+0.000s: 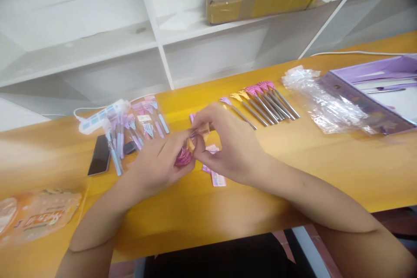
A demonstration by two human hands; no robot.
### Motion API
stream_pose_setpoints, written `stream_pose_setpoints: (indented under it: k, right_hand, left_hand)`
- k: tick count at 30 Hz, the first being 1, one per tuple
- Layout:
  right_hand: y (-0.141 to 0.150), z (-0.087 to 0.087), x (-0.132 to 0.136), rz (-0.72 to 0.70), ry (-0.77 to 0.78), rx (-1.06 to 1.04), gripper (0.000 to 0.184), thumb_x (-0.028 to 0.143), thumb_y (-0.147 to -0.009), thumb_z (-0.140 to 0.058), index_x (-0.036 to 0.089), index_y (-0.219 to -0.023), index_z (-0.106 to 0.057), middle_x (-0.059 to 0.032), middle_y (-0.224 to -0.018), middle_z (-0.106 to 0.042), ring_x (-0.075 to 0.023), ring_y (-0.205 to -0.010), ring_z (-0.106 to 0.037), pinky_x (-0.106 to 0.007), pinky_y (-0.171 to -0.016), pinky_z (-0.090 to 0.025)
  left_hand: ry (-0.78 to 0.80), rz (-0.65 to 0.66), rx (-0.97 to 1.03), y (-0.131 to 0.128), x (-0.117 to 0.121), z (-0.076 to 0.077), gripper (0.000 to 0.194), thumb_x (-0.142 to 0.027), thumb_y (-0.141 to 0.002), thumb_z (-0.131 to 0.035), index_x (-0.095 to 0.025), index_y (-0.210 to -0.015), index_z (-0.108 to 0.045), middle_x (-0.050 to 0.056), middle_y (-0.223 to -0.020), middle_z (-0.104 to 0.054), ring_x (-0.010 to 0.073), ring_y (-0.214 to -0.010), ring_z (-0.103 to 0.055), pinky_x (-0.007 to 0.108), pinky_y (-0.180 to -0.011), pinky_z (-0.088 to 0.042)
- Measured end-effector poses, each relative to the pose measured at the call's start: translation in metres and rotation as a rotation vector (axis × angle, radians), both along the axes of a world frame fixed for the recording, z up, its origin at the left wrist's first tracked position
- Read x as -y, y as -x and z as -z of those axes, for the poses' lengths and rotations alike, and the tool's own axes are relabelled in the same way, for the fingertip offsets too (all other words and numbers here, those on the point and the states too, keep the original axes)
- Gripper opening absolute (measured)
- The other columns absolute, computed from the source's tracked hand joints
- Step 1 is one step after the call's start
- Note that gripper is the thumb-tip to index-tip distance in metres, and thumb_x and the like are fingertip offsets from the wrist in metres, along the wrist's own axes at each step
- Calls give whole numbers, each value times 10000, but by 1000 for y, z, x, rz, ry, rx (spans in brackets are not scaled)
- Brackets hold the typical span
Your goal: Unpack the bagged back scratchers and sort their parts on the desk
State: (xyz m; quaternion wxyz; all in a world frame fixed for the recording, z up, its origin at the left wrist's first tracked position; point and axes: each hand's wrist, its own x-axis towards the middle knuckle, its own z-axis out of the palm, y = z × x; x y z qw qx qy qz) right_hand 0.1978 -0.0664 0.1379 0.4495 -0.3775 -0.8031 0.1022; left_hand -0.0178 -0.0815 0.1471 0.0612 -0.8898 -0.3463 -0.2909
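My left hand (156,163) is closed around a back scratcher (184,157) with a pink claw head, which seems to sit in a clear plastic bag. At the bag's end (202,130) my right hand (233,145) pinches the film between thumb and fingertips. Most of the scratcher is hidden by my left fingers. Small pink and purple cards (219,179) lie on the table under my hands. Beyond my right hand is a row of unbagged back scratchers (265,103), with metal rods and pink, yellow and purple heads. Several bagged back scratchers (120,137) lie left.
A white power strip (103,117) and a black phone (99,155) are at left, with an orange-and-clear package (48,215) nearer. Clear empty bags (335,104) lie beside a purple box (374,108) on the right. A taped parcel (263,0) rests on the shelf behind.
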Motion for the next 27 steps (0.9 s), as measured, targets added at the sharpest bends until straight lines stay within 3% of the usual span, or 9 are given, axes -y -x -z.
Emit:
stream_pose_setpoints:
  k: [3, 6, 11, 18, 27]
  right_hand:
    - [-2, 2, -5, -5, 13, -28, 296, 138, -939, -590, 272, -1201, -619, -47, -1040, -709, -216, -909, -705, -368, -788, -601]
    - [-6, 0, -11, -35, -55, -63, 356, 101, -958, -570, 297, -1249, -627, -66, -1150, -689, -238, -1034, -697, -422, -889, -619]
    - [-13, -7, -14, -4, -216, -9, 245, 98, -949, -582, 290, -1071, -672, -96, -1334, -599, -299, -1253, -625, -515, -992, -609]
    - [-21, -18, -14, -17, -89, 13, 127, 289, -1003, -615, 285, -1111, -682, -136, -1307, -596, -341, -1235, -616, -593, -1015, -575]
    - [-27, -27, -27, -280, 88, -121, 75, 333, -1034, -700, 261, -1021, -684, -78, -1114, -663, -259, -1118, -629, -474, -1034, -545]
  left_hand:
    - [0, -27, -4, -1, 1, 3, 363, -275, -960, -687, -252, -1314, -613, -27, -786, -717, 151, -629, -691, 254, -587, -482]
    - [1, -83, 13, -1, 3, 2, 421, -302, -952, -718, -256, -1354, -606, -24, -795, -723, 152, -641, -695, 255, -604, -495]
    - [34, -90, 48, -2, 2, -1, 423, -305, -958, -714, -254, -1362, -600, -20, -851, -750, 149, -672, -708, 254, -631, -516]
    - [55, -105, 78, -2, 1, -4, 422, -270, -947, -719, -255, -1354, -606, -11, -891, -755, 133, -656, -684, 245, -603, -497]
    - [117, -212, 62, 4, 1, -6, 472, -340, -929, -736, -276, -1380, -611, -52, -814, -668, 93, -586, -577, 217, -580, -416]
